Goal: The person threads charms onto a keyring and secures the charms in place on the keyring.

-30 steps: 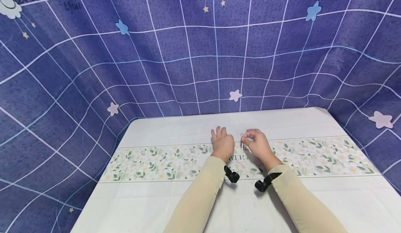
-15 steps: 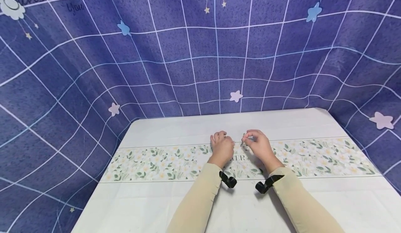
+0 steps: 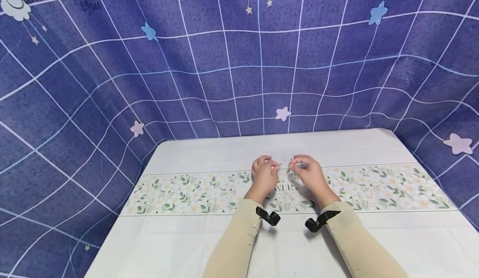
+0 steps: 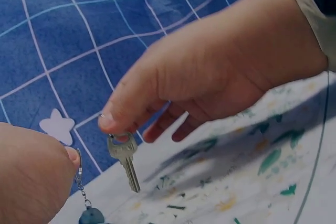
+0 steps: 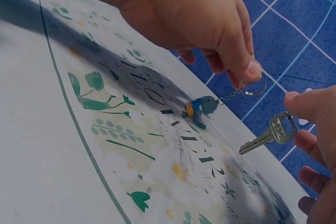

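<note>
Now that the left hand (image 5: 199, 19) has curled its once-spread fingers inward, it pinches a ring (image 5: 256, 93) (a charm (image 5: 208, 105) dangles by a chain (image 5: 228, 96) from it) near the key (image 4: 125, 153) pinched in the right hand (image 4: 173, 72), leaving key and ring close yet apart.

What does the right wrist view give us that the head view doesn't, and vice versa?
Right wrist only: the key with its toothed blade, and the blue charm on a short chain. In the head view, the bits between the hands are too small to identify.

Head only: the black wrist devices, right sleeve and cloud prints.

Both: left hand, right hand, left sleeve, floral tablecloth, blue grid curtain.
</note>
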`<state>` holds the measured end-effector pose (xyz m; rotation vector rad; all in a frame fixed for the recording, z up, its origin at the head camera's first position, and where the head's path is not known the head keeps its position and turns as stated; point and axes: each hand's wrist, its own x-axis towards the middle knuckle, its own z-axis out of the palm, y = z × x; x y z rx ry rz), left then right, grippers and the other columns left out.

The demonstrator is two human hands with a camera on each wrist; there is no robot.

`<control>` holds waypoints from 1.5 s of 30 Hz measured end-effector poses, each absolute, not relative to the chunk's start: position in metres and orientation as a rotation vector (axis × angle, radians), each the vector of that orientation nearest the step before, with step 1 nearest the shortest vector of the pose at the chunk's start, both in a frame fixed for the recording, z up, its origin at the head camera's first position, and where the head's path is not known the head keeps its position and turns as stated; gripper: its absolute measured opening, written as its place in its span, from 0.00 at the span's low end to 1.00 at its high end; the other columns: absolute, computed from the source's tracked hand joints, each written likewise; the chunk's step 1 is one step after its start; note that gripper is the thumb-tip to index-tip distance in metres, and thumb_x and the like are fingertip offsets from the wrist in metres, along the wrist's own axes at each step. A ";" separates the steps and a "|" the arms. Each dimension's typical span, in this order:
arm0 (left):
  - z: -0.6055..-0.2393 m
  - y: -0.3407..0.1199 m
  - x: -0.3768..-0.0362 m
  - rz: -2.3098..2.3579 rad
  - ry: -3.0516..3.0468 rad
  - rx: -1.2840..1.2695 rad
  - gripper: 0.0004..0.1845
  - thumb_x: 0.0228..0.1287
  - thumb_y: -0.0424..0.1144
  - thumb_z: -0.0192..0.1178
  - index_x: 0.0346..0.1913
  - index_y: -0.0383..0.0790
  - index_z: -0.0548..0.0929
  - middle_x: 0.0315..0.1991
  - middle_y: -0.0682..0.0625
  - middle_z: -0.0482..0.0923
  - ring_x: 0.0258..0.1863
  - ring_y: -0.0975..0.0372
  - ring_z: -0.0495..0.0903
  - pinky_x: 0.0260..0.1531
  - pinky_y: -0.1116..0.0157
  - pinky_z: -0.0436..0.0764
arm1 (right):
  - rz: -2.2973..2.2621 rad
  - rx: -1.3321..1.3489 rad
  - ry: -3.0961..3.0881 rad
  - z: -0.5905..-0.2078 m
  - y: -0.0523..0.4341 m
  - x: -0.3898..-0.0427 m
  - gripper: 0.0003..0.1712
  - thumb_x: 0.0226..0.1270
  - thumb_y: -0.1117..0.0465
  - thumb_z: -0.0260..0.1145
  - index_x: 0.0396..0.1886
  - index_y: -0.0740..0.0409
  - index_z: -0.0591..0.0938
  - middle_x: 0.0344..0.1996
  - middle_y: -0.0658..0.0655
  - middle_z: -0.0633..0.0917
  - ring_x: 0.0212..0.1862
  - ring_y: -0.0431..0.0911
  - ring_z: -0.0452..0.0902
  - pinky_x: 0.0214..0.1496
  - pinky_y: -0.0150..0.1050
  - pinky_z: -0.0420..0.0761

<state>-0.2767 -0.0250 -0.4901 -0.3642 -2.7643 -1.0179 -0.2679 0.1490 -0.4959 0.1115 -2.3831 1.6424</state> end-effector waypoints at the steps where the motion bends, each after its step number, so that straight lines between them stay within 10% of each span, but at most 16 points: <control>1: -0.489 -0.025 -0.277 -1.040 -2.754 -0.361 0.08 0.75 0.40 0.57 0.42 0.42 0.85 0.66 0.47 0.68 0.69 0.46 0.57 0.69 0.45 0.53 | 1.647 0.109 -2.380 -0.496 0.149 -0.268 0.08 0.66 0.63 0.72 0.38 0.64 0.87 0.59 0.66 0.80 0.65 0.62 0.72 0.66 0.59 0.71; 45: -0.445 -0.047 -0.266 -1.363 -2.636 -0.619 0.09 0.78 0.37 0.51 0.42 0.38 0.80 0.66 0.44 0.69 0.71 0.45 0.56 0.70 0.46 0.59 | 1.687 0.290 -2.235 -0.477 0.137 -0.256 0.07 0.65 0.71 0.71 0.40 0.71 0.86 0.54 0.71 0.82 0.62 0.65 0.74 0.70 0.61 0.63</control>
